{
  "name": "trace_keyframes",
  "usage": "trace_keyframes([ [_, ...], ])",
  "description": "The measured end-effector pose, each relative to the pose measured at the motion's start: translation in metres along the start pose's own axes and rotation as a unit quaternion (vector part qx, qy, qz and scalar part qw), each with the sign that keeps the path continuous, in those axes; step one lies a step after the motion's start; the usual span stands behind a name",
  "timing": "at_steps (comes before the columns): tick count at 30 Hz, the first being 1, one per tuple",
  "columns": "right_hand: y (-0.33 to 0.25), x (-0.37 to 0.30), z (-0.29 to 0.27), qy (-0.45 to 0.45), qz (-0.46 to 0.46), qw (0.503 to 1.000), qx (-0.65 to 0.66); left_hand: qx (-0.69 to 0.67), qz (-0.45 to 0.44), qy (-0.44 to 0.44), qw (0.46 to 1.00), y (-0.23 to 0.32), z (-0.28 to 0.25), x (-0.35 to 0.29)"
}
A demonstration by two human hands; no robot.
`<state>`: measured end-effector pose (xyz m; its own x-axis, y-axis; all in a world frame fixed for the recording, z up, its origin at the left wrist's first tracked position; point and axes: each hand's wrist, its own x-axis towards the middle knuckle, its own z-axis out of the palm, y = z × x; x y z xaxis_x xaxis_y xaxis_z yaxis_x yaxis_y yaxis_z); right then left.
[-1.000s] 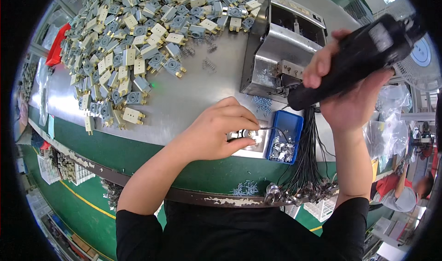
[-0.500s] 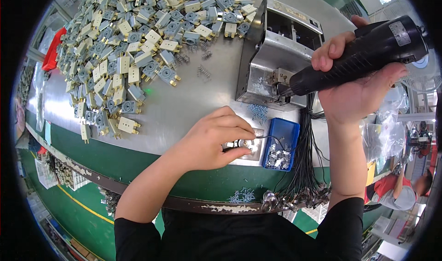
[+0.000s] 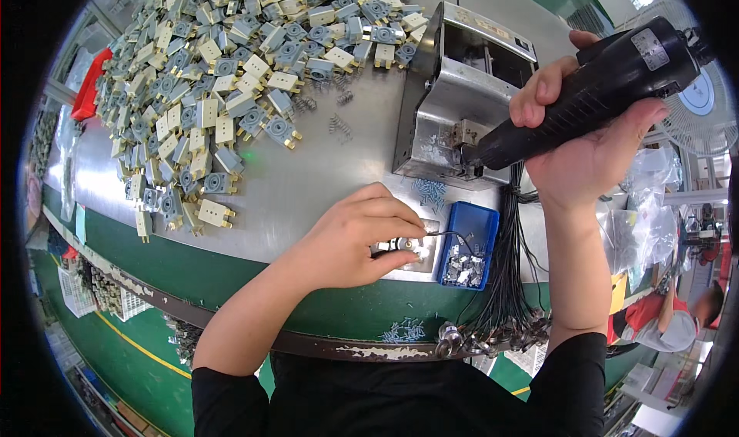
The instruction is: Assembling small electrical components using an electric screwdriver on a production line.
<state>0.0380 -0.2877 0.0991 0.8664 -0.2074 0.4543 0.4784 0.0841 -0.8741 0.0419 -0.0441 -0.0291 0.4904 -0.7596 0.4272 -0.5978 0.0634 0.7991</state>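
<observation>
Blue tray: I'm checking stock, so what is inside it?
Small silvery pieces lie heaped at the near end of the blue tray; a black wire crosses its left edge. Anything beneath the top pieces is covered.

Black top, short black sleeves, bare forearms, bare left grip, bare right grip

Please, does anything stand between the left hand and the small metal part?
Nothing visible does. The left hand curls around the small metal part; a black wire runs off rightward, over the blue tray.
</observation>
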Motion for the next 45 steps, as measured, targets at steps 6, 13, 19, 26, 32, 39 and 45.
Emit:
trace_keyframes([
  [6, 0.001, -0.005, 0.002, 0.000, 0.018, 1.000, -0.012, 0.000, -0.004, -0.001, 1.000, 0.001, 0.000, 0.000],
  [13, -0.003, -0.016, 0.006, -0.061, 0.036, 0.997, 0.038, 0.001, 0.000, 0.004, 1.000, 0.002, 0.000, 0.001],
  [19, -0.012, -0.012, 0.000, -0.052, 0.023, 0.998, 0.014, 0.009, -0.006, 0.001, 1.000, 0.002, -0.001, -0.001],
  [26, -0.012, -0.022, 0.003, -0.085, 0.049, 0.991, 0.095, 0.011, 0.000, 0.015, 1.000, 0.004, -0.002, 0.000],
  [32, -0.012, -0.043, 0.030, -0.101, 0.072, 0.989, 0.085, 0.000, -0.011, 0.007, 1.000, 0.003, -0.003, -0.002],
  [39, -0.005, -0.046, 0.040, -0.121, 0.082, 0.986, 0.078, 0.021, 0.008, 0.005, 1.000, 0.000, -0.003, -0.003],
  [45, -0.001, -0.049, 0.041, -0.106, 0.086, 0.984, 0.118, 0.017, 0.013, 0.010, 1.000, 0.002, -0.003, -0.002],
])
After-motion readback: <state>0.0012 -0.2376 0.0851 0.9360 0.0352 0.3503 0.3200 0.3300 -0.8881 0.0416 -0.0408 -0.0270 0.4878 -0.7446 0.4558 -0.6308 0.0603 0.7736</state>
